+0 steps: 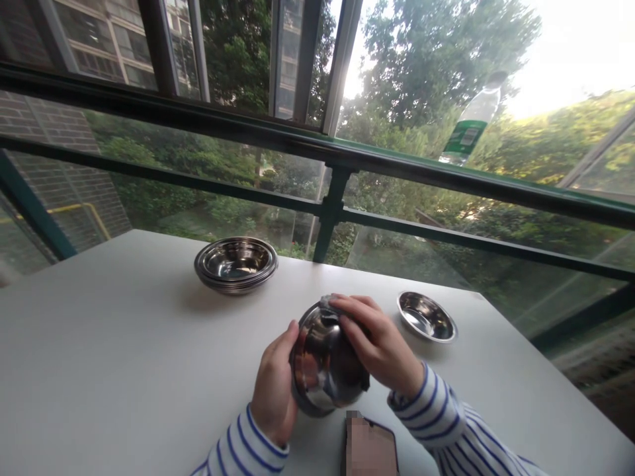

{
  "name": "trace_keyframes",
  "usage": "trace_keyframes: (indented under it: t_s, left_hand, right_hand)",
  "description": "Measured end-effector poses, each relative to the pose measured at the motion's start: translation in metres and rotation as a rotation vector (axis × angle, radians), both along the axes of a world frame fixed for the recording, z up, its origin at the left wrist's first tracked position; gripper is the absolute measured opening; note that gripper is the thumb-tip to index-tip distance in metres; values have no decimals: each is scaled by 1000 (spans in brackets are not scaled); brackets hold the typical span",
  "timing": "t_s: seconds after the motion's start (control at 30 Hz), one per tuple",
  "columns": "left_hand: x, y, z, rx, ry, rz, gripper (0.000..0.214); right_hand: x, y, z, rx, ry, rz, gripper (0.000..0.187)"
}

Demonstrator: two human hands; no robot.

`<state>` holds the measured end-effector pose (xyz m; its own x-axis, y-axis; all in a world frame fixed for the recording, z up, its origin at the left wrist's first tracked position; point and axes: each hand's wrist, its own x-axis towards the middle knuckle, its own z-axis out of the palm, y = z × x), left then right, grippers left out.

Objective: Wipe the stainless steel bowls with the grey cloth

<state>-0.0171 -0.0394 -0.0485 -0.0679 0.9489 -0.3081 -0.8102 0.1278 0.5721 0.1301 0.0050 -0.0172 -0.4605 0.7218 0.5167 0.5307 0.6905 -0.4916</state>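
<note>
A shiny steel bowl (325, 363) is held up above the table, tilted with its rounded outside facing me. My left hand (275, 380) grips its left rim, thumb along the edge. My right hand (377, 340) presses a crumpled greyish cloth or tissue (328, 308) against the top of the bowl; part of that wad is hidden under the fingers. A stack of several steel bowls (236, 264) stands at the back left. One more steel bowl (427, 317) rests upright by itself, right of my right hand.
The white table (124, 357) ends at a dark green railing (329, 211) with glass. A phone (372, 446) lies near the front edge, below the held bowl. On the rail stands a plastic bottle with a green label (466, 135).
</note>
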Motion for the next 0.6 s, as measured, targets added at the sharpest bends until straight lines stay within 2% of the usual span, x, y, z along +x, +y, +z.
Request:
trace_keyframes:
  t_s: [0.13, 0.23, 0.43, 0.53, 0.6]
  left_hand:
    - [-1, 2, 4, 35, -31, -1, 20]
    - [-2, 1, 7, 22, -97, 4, 19]
    - [-7, 1, 13, -139, -175, -79, 26]
    - [-8, 4, 14, -172, -207, -28, 33]
    - [-8, 6, 14, -179, -228, -11, 33]
  right_hand:
    - [-16, -15, 15, 175, -270, 145, 33]
    - [-21, -23, 17, 262, -382, 202, 32]
    - [-17, -34, -8, 546, -455, 292, 24]
    - [-11, -37, -20, 700, -462, 324, 22]
    - [-8, -37, -23, 750, -481, 343, 22]
